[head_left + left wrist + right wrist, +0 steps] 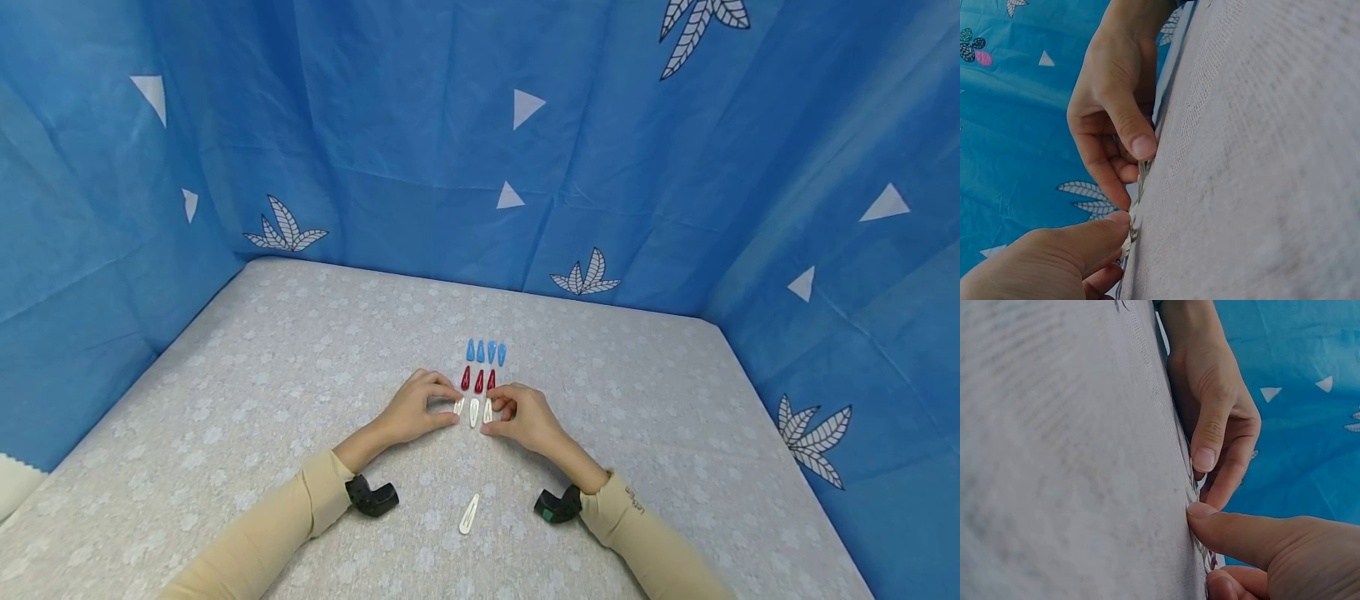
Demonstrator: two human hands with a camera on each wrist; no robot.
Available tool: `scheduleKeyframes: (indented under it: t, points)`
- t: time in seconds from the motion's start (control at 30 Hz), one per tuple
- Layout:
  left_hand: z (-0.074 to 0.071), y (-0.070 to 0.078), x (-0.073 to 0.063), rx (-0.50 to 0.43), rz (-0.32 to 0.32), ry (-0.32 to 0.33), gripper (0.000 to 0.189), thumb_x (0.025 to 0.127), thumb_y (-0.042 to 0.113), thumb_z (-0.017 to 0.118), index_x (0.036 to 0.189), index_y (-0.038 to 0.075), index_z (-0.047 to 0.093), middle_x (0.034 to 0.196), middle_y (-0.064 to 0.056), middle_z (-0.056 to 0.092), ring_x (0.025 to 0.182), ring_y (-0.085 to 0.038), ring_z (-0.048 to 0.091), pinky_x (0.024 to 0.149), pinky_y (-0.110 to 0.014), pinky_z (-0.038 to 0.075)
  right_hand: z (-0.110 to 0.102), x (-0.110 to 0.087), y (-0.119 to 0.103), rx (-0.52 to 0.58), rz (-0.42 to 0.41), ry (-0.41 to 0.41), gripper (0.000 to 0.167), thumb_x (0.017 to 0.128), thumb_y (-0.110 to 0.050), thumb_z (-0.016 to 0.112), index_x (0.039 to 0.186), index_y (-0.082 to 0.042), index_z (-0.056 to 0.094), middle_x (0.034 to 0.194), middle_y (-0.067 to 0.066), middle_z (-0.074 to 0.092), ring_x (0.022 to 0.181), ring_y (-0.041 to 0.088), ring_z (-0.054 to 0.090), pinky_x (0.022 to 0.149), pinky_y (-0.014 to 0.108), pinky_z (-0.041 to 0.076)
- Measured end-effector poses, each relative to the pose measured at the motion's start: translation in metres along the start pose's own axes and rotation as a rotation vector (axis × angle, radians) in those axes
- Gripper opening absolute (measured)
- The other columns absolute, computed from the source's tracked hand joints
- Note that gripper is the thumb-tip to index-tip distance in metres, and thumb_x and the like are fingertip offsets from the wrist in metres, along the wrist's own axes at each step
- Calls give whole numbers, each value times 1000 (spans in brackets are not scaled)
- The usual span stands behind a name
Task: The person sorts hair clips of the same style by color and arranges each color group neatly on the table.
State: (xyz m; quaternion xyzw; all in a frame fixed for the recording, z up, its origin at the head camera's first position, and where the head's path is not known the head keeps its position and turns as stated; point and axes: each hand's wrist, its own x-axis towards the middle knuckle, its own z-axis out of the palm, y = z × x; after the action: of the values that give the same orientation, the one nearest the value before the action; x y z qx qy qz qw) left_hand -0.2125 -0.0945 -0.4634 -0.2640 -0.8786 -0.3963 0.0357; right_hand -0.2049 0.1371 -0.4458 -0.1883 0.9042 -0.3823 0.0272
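Three white snap hair clips lie side by side on the patterned cloth. My left hand (417, 408) pinches the left white hair clip (459, 407) by its ends, thumb near and fingertips far. The right white hair clip (488, 411) is held the same way between the thumb and fingers of my right hand (529, 419). Between them lies the middle white hair clip (474, 412), touched by neither hand. Both wrist views show the fingertips down at the cloth, with the clips mostly hidden. A fourth white hair clip (468, 514) lies alone, slightly slanted, nearer my body.
Just beyond the white clips is a row of three red hair clips (478, 382), the right one partly behind my right fingers. Farther back stand several blue hair clips (481, 351) in a row. A blue curtain (420, 167) encloses the table (337, 325) at the back and sides.
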Motion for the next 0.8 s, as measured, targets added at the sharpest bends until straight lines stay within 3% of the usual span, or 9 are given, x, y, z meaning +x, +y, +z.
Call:
scheduleKeyframes:
  t: [0.57, 0.8]
  points:
    - [0, 0, -1, 4, 1, 3, 29, 80, 25, 81, 106, 13, 76, 106, 1, 66, 100, -18, 51, 89, -40, 44, -5, -5, -7, 20, 11, -14, 48, 71, -13, 87, 113, 0, 69, 89, 4, 65, 70, 10, 55, 60, 20, 46]
    - [0, -1, -1, 10, 4, 6, 29, 79, 25, 81, 105, 14, 76, 106, 1, 66, 100, -18, 51, 88, -39, 44, -8, -20, -19, 28, -10, 20, 46, 75, -18, 85, 114, -1, 69, 91, 4, 66, 72, 11, 56, 58, 21, 45]
